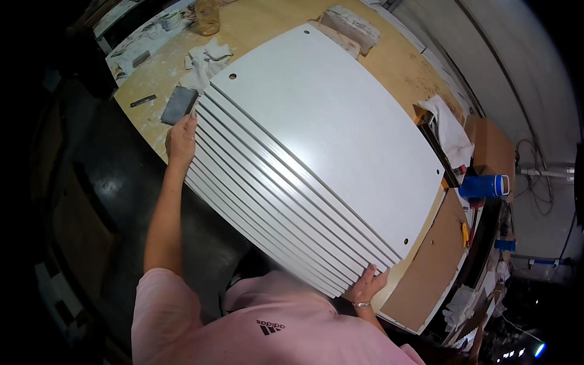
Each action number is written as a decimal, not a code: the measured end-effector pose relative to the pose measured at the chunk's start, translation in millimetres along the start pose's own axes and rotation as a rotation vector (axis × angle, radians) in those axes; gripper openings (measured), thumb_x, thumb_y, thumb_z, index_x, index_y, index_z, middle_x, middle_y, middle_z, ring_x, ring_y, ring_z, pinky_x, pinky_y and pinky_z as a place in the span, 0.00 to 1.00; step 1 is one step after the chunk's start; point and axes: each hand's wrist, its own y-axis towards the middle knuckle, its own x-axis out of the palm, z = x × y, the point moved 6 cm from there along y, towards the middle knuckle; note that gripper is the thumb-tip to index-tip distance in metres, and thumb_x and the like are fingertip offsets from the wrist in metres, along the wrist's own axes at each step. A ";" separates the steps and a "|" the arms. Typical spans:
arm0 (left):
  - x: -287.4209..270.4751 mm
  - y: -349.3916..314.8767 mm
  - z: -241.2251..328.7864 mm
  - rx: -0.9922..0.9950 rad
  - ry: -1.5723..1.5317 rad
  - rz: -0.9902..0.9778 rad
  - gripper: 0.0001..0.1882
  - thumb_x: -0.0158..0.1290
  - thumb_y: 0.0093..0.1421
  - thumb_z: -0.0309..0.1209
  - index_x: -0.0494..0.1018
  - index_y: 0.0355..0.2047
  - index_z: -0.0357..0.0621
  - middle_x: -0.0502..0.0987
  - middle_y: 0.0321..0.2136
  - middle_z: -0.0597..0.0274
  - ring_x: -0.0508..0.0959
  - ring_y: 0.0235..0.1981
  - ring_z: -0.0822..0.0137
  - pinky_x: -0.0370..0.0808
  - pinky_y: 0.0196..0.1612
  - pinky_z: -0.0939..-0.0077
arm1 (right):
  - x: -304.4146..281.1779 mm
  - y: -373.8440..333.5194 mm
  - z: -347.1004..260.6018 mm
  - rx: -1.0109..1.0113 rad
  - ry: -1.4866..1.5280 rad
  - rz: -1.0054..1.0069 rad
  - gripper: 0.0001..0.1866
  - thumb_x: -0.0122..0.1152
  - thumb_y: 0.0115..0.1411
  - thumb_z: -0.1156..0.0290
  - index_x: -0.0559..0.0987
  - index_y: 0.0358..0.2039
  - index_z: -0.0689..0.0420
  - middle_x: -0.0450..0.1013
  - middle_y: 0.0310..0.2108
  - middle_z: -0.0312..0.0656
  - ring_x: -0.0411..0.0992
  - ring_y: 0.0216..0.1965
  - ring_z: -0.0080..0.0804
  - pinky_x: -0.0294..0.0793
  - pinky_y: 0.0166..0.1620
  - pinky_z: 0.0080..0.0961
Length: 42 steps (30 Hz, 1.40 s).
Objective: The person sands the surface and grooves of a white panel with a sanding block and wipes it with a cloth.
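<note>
Several white panels lie in a stack fanned out toward me, their near edges stepped like stairs. The top one has small round holes near its corners. At the left end of the fanned edges, my left hand grips the panels, thumb along their ends and the other fingers mostly hidden. My right hand holds their right end near the front corner, its thumb on top and its fingers partly out of sight beneath. Right beside my left hand sits a dark grey block.
White cloths and a clear jar occupy the table's far left. A pale block stands behind the stack. Along the right are a blue jug, a cardboard box and a brown board.
</note>
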 end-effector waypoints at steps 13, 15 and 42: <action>-7.7 -20.2 -8.2 0.032 0.020 -0.059 0.20 0.46 0.70 0.44 0.70 0.33 0.37 0.71 0.23 0.45 0.71 0.26 0.46 0.67 0.32 0.59 | 14.7 -43.5 48.4 -0.077 0.142 0.053 0.33 0.47 0.70 0.60 0.56 0.67 0.68 0.69 0.50 0.49 0.68 0.46 0.35 0.67 0.53 0.33; -7.7 -23.2 -13.1 0.047 0.043 -0.022 0.19 0.46 0.70 0.43 0.69 0.33 0.37 0.72 0.25 0.44 0.72 0.28 0.43 0.67 0.32 0.57 | 15.8 -41.5 18.5 -0.140 0.071 0.094 0.36 0.48 0.69 0.58 0.54 0.68 0.69 0.67 0.57 0.53 0.68 0.54 0.41 0.63 0.60 0.35; -20.3 68.7 -16.5 0.091 0.447 -0.021 0.39 0.62 0.57 0.38 0.60 0.67 0.45 0.68 0.59 0.44 0.68 0.59 0.43 0.65 0.61 0.52 | -27.4 142.5 -140.1 -0.727 -0.375 -0.066 0.19 0.60 0.56 0.75 0.75 0.49 0.60 0.69 0.53 0.48 0.69 0.53 0.47 0.68 0.57 0.39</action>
